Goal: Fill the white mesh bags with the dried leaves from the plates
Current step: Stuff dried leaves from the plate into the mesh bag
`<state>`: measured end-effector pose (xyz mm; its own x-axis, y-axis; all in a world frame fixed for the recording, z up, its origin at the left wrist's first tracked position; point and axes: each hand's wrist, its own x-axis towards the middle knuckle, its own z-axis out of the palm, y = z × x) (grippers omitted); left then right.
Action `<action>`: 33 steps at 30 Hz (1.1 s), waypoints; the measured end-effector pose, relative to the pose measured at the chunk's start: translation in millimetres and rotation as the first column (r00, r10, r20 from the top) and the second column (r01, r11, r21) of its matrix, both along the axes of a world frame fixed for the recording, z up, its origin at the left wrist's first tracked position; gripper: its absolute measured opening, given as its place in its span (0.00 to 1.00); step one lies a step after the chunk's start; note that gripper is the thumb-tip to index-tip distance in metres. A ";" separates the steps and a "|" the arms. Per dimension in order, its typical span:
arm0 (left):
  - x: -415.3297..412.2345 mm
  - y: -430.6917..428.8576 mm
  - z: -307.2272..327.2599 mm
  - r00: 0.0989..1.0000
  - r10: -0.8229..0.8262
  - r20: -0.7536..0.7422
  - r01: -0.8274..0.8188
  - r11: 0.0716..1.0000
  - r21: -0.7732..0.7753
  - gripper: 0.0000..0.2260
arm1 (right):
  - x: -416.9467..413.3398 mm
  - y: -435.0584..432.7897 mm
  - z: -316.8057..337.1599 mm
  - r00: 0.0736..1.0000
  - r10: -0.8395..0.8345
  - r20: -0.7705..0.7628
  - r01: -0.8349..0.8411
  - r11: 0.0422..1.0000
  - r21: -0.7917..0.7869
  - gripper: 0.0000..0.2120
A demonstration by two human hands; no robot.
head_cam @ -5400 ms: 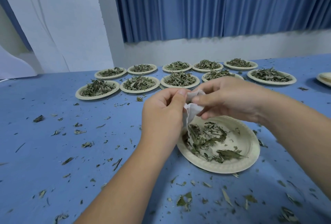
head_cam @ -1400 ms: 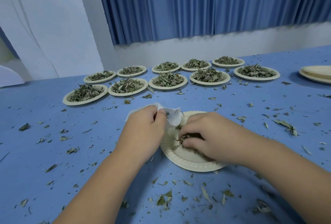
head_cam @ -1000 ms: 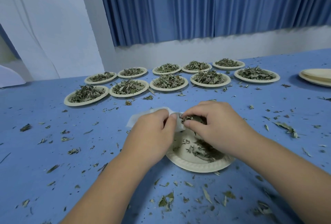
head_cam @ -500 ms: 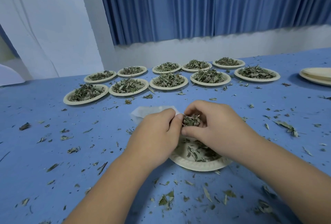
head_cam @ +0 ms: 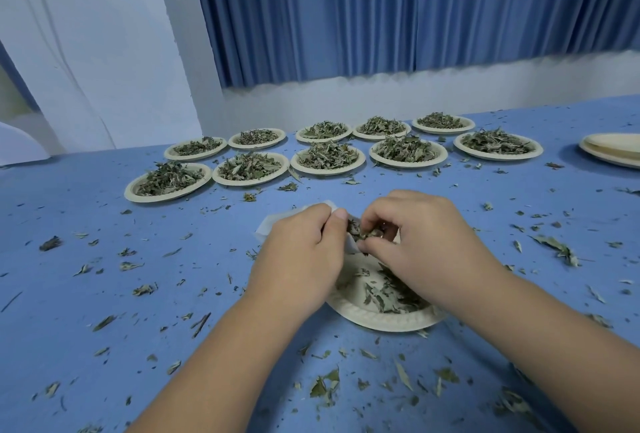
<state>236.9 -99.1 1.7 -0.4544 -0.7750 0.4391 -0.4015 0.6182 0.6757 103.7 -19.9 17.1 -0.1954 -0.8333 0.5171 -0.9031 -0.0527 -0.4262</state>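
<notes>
A white mesh bag (head_cam: 277, 221) lies over the far left rim of the near paper plate (head_cam: 381, 320). My left hand (head_cam: 298, 259) pinches the bag's mouth between thumb and fingers. My right hand (head_cam: 422, 245) pinches a clump of dried leaves (head_cam: 363, 231) right at that mouth. More dried leaves (head_cam: 384, 294) lie on the plate, partly hidden under my right hand. Most of the bag is covered by my left hand.
Several paper plates heaped with dried leaves (head_cam: 327, 157) stand in two rows at the back of the blue table (head_cam: 104, 276). A stack of bare plates (head_cam: 613, 152) sits at the far right. Loose leaf bits (head_cam: 325, 387) litter the tabletop.
My right hand scooped leaves from the near plate and lifted them to the bag's mouth. My left hand kept its hold on the bag.
</notes>
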 end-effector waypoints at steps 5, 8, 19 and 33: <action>-0.8 2.1 -0.5 0.999 -0.028 0.042 0.030 0.999 -0.031 0.19 | 3.2 -0.6 1.0 0.994 0.026 0.108 -0.026 1.000 -0.001 0.04; -1.2 3.5 0.7 0.999 -0.029 0.036 0.031 0.999 -0.037 0.19 | 4.6 0.4 0.5 0.977 0.056 0.205 -0.051 0.998 -0.026 0.08; -0.5 3.9 4.8 0.989 -0.053 -0.135 0.070 0.989 0.128 0.18 | -3.1 3.8 4.5 0.988 0.067 0.140 -0.049 0.990 -0.129 0.04; 1.2 2.4 6.6 0.965 0.013 -0.261 0.052 0.969 0.241 0.21 | -10.3 1.7 0.2 0.993 0.033 0.114 -0.026 0.998 -0.064 0.10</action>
